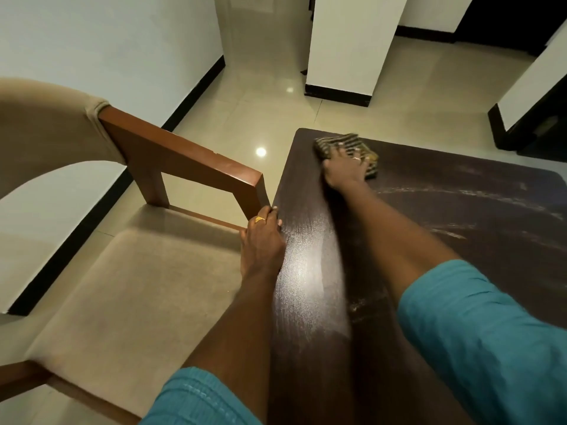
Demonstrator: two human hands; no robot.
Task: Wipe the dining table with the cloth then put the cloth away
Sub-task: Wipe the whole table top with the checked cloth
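One folded cloth striped dark and pale lies near the far left corner of the one dark brown wooden dining table. The right hand lies on top of it, fingers spread and fairly straight, pressing it to the wood. The cloth, blurred, shows beyond and beside the fingertips. Pale streaks arc over the tabletop to the right of that arm. The left hand, wearing one gold ring, holds the table's left edge with fingers bent onto the top. Just beside it stands one armchair with beige cushions and reddish-brown wooden arms. Two teal short sleeves cover the upper arms. Below is a glossy cream tiled floor.
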